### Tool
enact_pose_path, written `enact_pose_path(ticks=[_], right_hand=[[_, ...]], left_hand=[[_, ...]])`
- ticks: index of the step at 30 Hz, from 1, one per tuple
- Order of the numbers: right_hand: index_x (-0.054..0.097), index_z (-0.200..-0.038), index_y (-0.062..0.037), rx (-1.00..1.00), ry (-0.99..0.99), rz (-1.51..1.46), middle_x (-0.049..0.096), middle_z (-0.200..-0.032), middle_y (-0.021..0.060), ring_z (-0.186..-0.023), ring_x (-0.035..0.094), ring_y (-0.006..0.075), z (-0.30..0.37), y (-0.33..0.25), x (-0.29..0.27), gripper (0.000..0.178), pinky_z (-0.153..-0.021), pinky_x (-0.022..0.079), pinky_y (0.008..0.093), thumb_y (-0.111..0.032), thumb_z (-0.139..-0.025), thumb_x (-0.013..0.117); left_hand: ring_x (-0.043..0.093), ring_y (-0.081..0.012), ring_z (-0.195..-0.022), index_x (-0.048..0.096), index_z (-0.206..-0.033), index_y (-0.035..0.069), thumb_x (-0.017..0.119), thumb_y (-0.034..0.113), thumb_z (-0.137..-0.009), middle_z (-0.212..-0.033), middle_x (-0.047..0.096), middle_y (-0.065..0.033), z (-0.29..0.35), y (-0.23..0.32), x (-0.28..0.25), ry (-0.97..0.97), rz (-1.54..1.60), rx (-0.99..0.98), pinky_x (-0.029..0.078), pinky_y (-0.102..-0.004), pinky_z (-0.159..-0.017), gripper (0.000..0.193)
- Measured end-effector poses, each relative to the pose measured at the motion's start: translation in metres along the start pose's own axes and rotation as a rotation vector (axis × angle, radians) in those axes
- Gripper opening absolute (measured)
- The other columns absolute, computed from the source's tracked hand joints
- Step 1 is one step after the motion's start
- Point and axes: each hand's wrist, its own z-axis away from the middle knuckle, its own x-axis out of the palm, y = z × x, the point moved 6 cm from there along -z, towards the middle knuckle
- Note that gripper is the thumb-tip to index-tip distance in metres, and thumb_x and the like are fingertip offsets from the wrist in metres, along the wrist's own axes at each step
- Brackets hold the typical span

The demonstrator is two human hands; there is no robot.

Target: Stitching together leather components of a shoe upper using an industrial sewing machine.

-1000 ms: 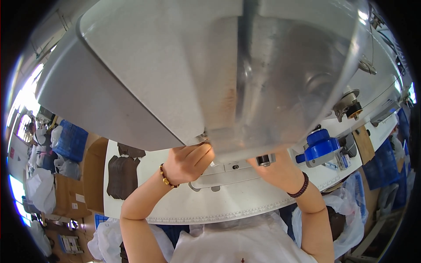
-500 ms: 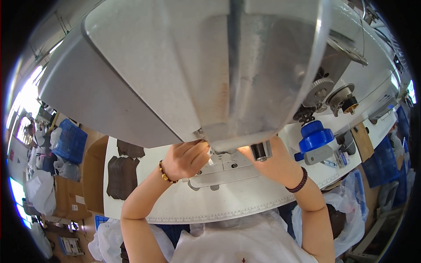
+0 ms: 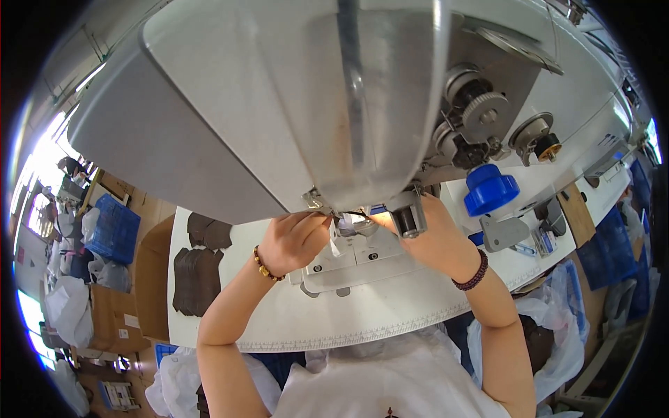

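Strip [image 3: 357, 213] looked thin, dark, left hand [image 3: 296, 244] pinched it, grip of right hand [image 3: 446, 240] unclear, room toward six o'clock table edge [image 3: 334, 341]

No words or numbers can be read here. In front of the big white sewing machine [image 3: 244, 90], a ruler strip [image 3: 348, 340] runs along the curved edge of the white surface [image 3: 390, 306]. It has lots of tiny lines, but any numbers are too small. Far left of the machine, a brown cardboard box [image 3: 106, 312] has white labels [image 3: 131, 321], too blurry to read.
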Motion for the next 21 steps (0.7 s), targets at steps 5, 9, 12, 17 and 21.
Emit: enact_pose_path(ticks=[5,9,12,17,21], right_hand=[[0.058,-0.083,-0.0018,-0.144,0.056,0.157,0.055,-0.087,0.0083,-0.087,0.057,0.0250,0.004,-0.006,-0.001,0.015,-0.075,0.050,0.0340,-0.007,-0.069,0.059],[0.060,-0.119,-0.0196,-0.078,-0.060,0.173,0.059,-0.103,0.0086,-0.095,0.057,0.0277,0.006,0.000,0.006,0.059,-0.077,0.050,0.0375,0.005,-0.066,0.059],[0.059,-0.120,-0.0198,-0.085,-0.075,0.189,0.059,-0.105,0.0086,-0.094,0.057,0.0273,0.006,0.001,0.007,0.061,-0.078,0.050,0.0369,0.006,-0.065,0.059],[0.059,-0.081,-0.0011,-0.193,0.062,0.198,0.055,-0.089,0.0072,-0.085,0.056,0.0234,0.004,-0.008,0.002,0.015,-0.075,0.049,0.0325,-0.007,-0.068,0.059],[0.059,-0.080,-0.0015,-0.168,0.046,0.208,0.056,-0.090,0.0073,-0.087,0.056,0.0235,0.002,-0.010,0.001,0.013,-0.077,0.049,0.0320,-0.008,-0.069,0.060]], left_hand=[[0.062,-0.0196,-0.065,0.053,-0.070,0.001,0.069,-0.003,-0.067,-0.081,0.061,-0.0110,-0.001,0.001,-0.001,0.013,0.003,0.001,0.053,-0.0289,-0.050,0.016],[0.062,-0.0203,-0.064,0.053,-0.070,0.002,0.069,-0.002,-0.067,-0.081,0.061,-0.0105,-0.001,-0.002,0.000,0.000,0.032,-0.024,0.054,-0.0295,-0.051,0.017],[0.062,-0.0206,-0.064,0.053,-0.071,0.002,0.069,-0.002,-0.066,-0.081,0.061,-0.0105,0.000,-0.002,0.000,-0.009,0.038,-0.027,0.054,-0.0294,-0.052,0.017],[0.063,-0.0216,-0.067,0.054,-0.071,0.002,0.069,-0.002,-0.066,-0.080,0.061,-0.0105,0.003,0.000,0.001,-0.009,0.031,-0.045,0.055,-0.0291,-0.052,0.017],[0.064,-0.0210,-0.067,0.055,-0.072,0.002,0.069,-0.001,-0.067,-0.079,0.061,-0.0094,0.000,-0.001,0.001,0.011,0.028,-0.068,0.055,-0.0292,-0.052,0.015]])
